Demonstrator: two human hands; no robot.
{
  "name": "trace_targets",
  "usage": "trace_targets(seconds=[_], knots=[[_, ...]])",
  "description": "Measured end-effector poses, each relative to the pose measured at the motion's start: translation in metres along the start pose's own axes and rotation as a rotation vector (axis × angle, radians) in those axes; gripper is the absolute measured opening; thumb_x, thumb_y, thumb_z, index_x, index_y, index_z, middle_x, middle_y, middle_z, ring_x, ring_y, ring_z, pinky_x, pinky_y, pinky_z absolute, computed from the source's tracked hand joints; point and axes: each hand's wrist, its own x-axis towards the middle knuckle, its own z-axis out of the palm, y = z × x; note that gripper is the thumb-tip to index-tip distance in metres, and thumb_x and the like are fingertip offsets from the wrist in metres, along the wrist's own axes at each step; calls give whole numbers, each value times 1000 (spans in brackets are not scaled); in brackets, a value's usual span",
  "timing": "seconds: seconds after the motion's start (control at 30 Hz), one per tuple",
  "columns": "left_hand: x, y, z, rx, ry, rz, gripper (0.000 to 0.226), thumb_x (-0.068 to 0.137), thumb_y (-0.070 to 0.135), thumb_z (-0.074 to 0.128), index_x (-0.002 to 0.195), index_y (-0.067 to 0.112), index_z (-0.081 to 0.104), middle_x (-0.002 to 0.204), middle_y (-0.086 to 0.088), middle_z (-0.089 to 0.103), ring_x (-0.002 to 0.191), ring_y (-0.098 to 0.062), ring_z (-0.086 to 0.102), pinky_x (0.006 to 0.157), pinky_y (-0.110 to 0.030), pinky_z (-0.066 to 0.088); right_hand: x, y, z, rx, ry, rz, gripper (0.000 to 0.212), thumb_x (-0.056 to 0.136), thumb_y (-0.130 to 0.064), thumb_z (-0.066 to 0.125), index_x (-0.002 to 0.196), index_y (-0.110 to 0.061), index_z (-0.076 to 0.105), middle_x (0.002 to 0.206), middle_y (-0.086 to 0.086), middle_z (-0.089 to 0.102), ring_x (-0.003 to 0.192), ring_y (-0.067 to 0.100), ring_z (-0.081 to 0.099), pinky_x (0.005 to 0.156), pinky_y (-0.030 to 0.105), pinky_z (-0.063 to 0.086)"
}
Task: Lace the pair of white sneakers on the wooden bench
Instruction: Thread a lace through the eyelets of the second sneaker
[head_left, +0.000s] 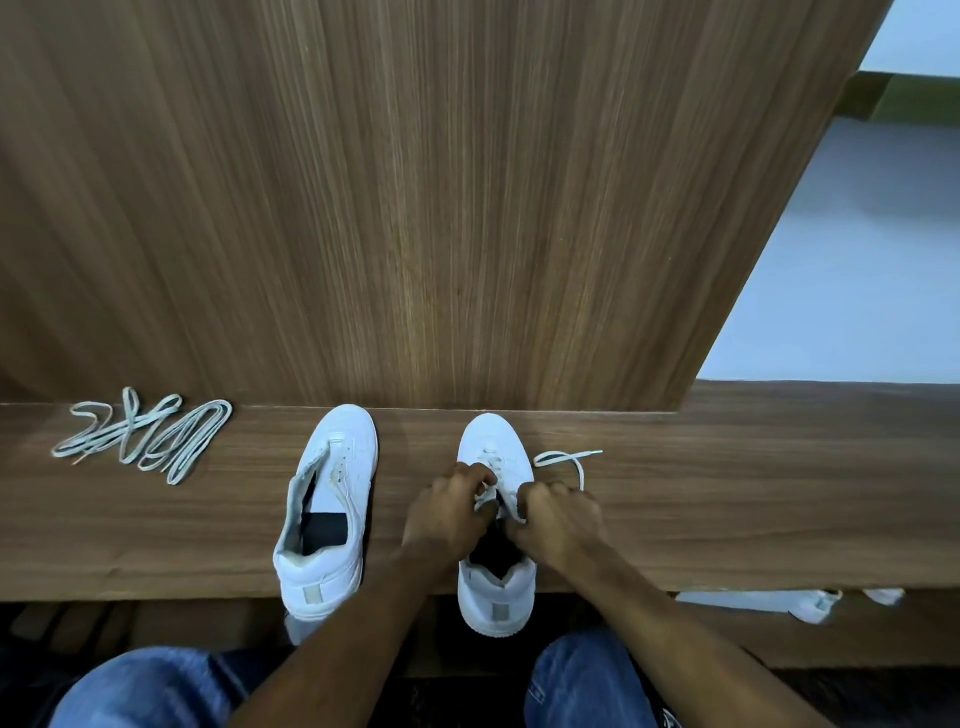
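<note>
The left hand (451, 512) is seen with its fingers curled over the eyelet area of the right sneaker (496, 525), where a part of the white lace (567, 460) is pinched. The right hand (558, 522) is closed in the same way on the other side of the tongue, and the lace is gripped between its fingers. A free end of this lace is laid out on the tabletop (727, 499) just beside the toe of the shoe, where a small loop is formed to the right.

The right sneaker is placed upright with its toe toward the wooden wall panel (415, 208) and its heel over the near edge of the tabletop. The left sneaker (327, 512) is set beside it, apart from it, with the toe also toward the panel; no lace is seen in its eyelets, and its tongue is folded to one side. The second lace (145, 434) is left in a loose heap on the tabletop, well apart to the left. Blue jeans (156, 691) are seen at the bottom.
</note>
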Motion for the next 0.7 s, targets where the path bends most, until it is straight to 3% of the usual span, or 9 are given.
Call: trace_targets(seconds=[0.17,0.23,0.33,0.43,0.53,0.63,0.7], knots=[[-5,-3,-1,-51,76,-29,36,83,15,54,113,33,61,106,4,71,97,-21,64,82,-38,51,0,8,11,271,24,124,28,87,-37,50,101,-24,69,110,6,67,107,30,61,81,33,47],[-6,-6,0,-174,115,-76,39,81,8,54,108,34,66,101,4,72,93,-20,66,81,-37,53,2,13,13,431,-9,159,18,82,-35,55,80,-30,72,99,4,69,99,28,63,78,33,48],[-4,-7,2,-212,101,-96,44,80,6,52,105,39,67,107,8,71,98,-20,66,83,-35,54,5,17,17,536,-5,176,27,79,-32,58,53,-36,62,76,2,62,88,29,65,74,34,50],[-5,2,3,76,28,-16,40,87,14,46,116,39,58,121,8,62,102,-26,62,81,-37,51,4,15,21,537,9,173,23,82,-31,55,62,-31,66,80,1,65,88,30,65,74,36,52],[-6,12,5,362,51,70,22,93,26,43,114,28,48,118,1,57,95,-33,63,75,-40,51,2,11,23,456,66,172,22,86,-33,52,84,-21,70,97,8,70,96,32,64,78,35,52],[-2,19,4,417,64,75,22,96,38,41,110,22,48,109,-3,61,92,-34,63,70,-37,46,0,9,23,406,89,169,27,90,-40,51,98,-24,71,108,11,68,104,35,61,81,35,49],[2,19,2,268,116,-36,25,95,39,42,104,20,53,97,-7,66,88,-35,63,68,-36,46,-1,9,22,390,92,165,29,91,-41,51,102,-24,71,109,12,68,105,35,61,81,34,48]])
